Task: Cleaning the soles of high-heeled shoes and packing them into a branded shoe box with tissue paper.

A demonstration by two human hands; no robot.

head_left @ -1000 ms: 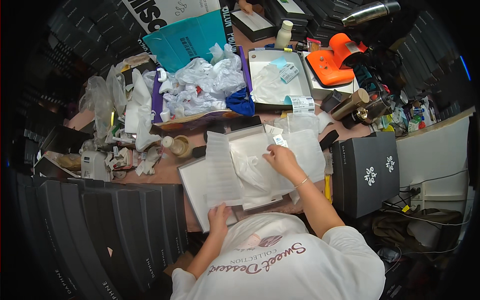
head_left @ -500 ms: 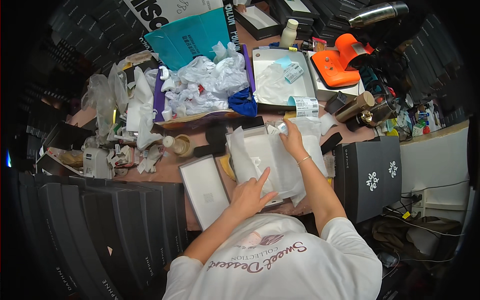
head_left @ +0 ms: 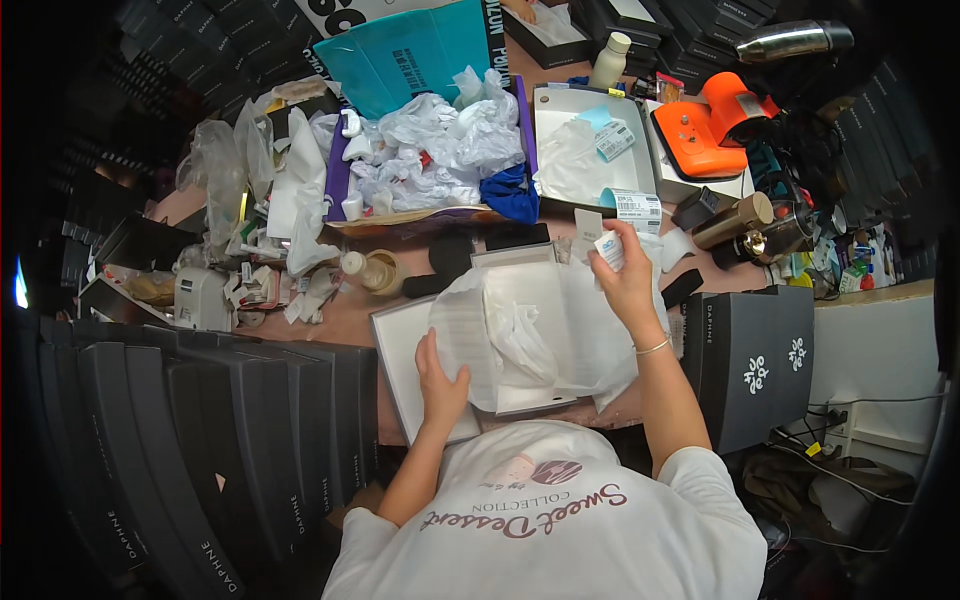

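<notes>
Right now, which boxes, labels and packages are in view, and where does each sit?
Open box: centre of table, white tissue inside, under left hand.
Small label: white with blue, in right hand.
Label roll: white, just beyond it.
Black boxes: right, white emblems.
Teal package: far edge.

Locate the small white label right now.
Head view, right of centre: the small white label is pinched in the right hand, above the tissue-lined box, below the label roll.

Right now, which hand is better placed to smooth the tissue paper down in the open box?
Probably the left hand: it lies open on the tissue paper. The right hand is raised at the far edge, pinching a small label.
</notes>
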